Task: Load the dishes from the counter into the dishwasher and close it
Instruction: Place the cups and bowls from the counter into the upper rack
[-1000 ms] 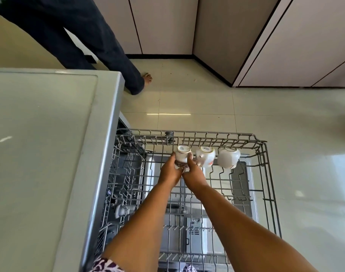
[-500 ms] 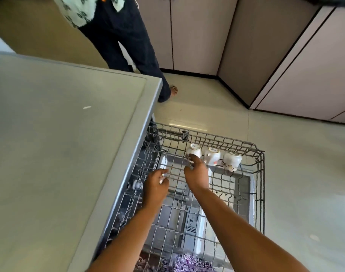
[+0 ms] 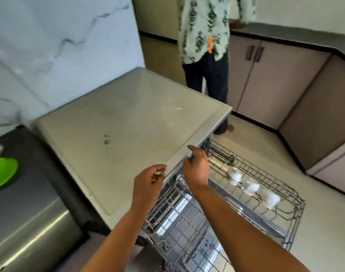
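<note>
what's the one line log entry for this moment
left hand: empty | right hand: empty, over rack | three cups in rack | dishwasher open

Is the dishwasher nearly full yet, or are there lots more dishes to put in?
Not nearly full. Three white cups sit upside down in a row in the pulled-out rack; the rest of it looks bare. The left hand and right hand are both empty, near the dishwasher's top edge. A green plate waits on the counter at the left. The rack is still out, so closing remains.
</note>
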